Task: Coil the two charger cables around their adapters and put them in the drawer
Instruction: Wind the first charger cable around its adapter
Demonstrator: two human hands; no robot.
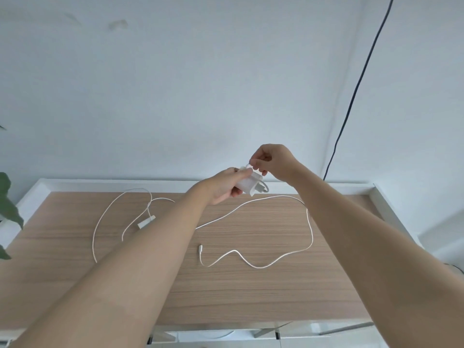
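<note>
My left hand [223,187] holds a white adapter [248,184] above the far edge of the wooden table [251,297]. My right hand [271,162] pinches the white cable right at the adapter's top. That cable [310,222] trails down in a long loop over the right half of the table and ends in a plug [200,247] near the middle. A second white adapter [146,221] lies on the left of the table, partly hidden by my left forearm, with its own cable [100,222] looping around it.
A white raised rim [100,184] borders the table at the back and sides. A dark cord [356,91] hangs down the wall at the right. Green plant leaves [8,204] stick in at the left edge. White drawer fronts [296,332] show below the table's front edge.
</note>
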